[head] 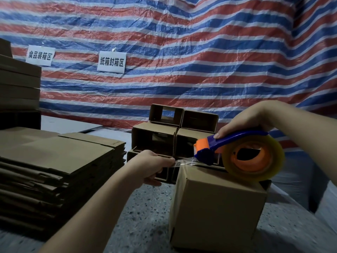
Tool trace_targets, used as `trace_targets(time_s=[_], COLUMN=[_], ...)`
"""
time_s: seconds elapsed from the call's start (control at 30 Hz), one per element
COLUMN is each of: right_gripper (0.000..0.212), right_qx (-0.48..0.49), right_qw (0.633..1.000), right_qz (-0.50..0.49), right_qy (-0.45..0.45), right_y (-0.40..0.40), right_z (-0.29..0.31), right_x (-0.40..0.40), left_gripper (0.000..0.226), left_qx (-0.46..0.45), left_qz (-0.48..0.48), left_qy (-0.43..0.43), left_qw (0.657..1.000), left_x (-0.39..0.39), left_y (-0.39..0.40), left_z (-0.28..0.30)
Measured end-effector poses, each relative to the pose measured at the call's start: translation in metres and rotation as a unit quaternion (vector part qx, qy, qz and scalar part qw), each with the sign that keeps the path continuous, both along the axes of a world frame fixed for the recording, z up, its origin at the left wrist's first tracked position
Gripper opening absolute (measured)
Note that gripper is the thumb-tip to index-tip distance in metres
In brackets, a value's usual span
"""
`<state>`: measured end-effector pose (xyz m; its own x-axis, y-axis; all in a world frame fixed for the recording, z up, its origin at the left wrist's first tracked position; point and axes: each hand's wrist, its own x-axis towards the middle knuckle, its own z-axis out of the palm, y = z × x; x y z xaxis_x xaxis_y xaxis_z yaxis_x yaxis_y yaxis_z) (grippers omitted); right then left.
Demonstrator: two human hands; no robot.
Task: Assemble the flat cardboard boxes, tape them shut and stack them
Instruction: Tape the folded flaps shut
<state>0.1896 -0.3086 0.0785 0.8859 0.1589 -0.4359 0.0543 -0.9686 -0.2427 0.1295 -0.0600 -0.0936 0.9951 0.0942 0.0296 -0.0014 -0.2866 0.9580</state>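
From the head view, the left hand pinches the free end of the clear tape just off the box's far-left top edge, while the right hand is wrapped round the blue handle of the dispenser, which sits on top of the box right under that hand. The risk I see is the loose strip: it looks wrinkled between the two hands, so if the left hand lets it slack or twist it could stick to itself or land crooked off the seam. Pressing the dispenser hard on an unsealed top might also push the flaps in. By count: one dispenser, one roll, one box being taped. Beyond both hands stand open boxes, at least six as far as I can tell, the lowest ones partly hidden. Left of the left hand lies one pile of flats, too many to count, and two paper signs hang on the striped tarp.
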Motion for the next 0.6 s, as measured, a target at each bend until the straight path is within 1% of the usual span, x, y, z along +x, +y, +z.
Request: trace_targets(time_s=[0.1,0.2,0.3,0.4,0.53,0.6], right_gripper=[0.09,0.082,0.081,0.082,0.071,0.069], right_qx=[0.007,-0.002,-0.033,-0.059,-0.068,-0.068], right_qw=[1.0,1.0,0.999,0.998,0.997,0.997], right_qz=[-0.004,-0.002,0.014,0.03,0.034,0.034], right_qy=[0.004,0.008,0.02,0.02,0.019,0.018], right_y=[0.003,0.01,0.021,0.031,0.035,0.035], right_z=[-0.003,-0.005,-0.005,-0.005,-0.007,-0.008], right_x=[-0.001,-0.003,-0.006,-0.007,-0.009,-0.01], left_gripper=[0.031,0.033,0.026,0.032,0.039,0.05], left_qx=[-0.015,-0.054,-0.03,-0.002,0.011,0.007], left_qz=[-0.005,-0.015,-0.03,-0.036,-0.029,-0.022], left_qy=[0.014,0.041,0.053,0.063,0.057,0.059], left_qw=[1.0,0.998,0.998,0.997,0.998,0.998], left_x=[-0.002,-0.005,-0.01,-0.013,-0.016,-0.017], left_y=[0.006,0.013,0.015,0.015,0.011,0.007], left_z=[0.003,0.005,0.002,-0.004,-0.011,-0.017])
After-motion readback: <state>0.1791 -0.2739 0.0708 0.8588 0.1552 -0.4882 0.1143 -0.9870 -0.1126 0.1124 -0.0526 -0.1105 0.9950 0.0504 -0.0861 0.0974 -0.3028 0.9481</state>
